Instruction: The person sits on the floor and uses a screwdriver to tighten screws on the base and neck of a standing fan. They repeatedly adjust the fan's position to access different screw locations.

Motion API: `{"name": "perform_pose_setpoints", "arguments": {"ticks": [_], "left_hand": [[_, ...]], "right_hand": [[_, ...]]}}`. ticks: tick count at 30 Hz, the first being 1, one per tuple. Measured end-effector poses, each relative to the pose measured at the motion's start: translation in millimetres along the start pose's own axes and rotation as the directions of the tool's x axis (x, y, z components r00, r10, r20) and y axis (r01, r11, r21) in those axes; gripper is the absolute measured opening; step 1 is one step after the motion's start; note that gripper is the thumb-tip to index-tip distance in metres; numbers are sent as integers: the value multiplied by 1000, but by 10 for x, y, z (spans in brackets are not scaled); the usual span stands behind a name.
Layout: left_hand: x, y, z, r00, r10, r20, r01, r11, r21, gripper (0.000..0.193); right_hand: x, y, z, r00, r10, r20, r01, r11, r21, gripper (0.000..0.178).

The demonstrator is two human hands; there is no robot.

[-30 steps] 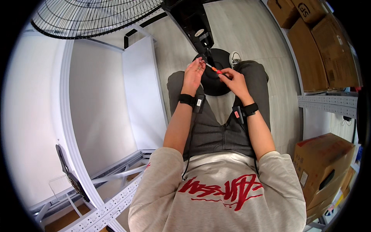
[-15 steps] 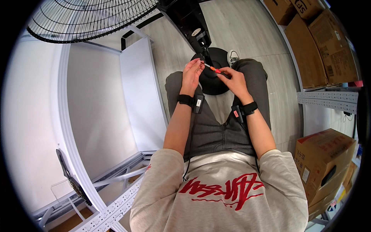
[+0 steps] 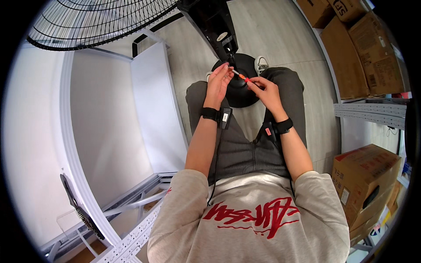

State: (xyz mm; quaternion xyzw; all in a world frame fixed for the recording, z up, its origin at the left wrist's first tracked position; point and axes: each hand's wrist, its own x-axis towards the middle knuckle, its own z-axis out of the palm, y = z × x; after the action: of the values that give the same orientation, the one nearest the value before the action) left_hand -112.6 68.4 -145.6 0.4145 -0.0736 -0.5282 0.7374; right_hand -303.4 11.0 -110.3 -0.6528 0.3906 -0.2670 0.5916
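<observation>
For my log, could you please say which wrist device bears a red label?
The right wrist's device, labelled red; the left wrist's device has a white label.

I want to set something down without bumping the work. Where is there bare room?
Bare floor shows between the right leg and the rack, and farther ahead, past the shoe, between the black post and the boxes. Crowded: between that leg and the left leg, where the left hand, right hand and tool appear over the round base.
</observation>
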Motion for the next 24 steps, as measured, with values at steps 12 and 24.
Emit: {"name": "perform_pose_setpoints", "arguments": {"ticks": [12, 24], "left_hand": [[93, -17, -23, 996, -41, -82, 36, 998, -56, 22], [118, 13, -57, 992, -54, -117, 46, 996, -75, 21]], "right_hand": [[278, -488, -100, 949, -112, -295, 51, 977, -206, 26], [481, -568, -59, 949, -145, -279, 77, 967, -242, 29]]}}
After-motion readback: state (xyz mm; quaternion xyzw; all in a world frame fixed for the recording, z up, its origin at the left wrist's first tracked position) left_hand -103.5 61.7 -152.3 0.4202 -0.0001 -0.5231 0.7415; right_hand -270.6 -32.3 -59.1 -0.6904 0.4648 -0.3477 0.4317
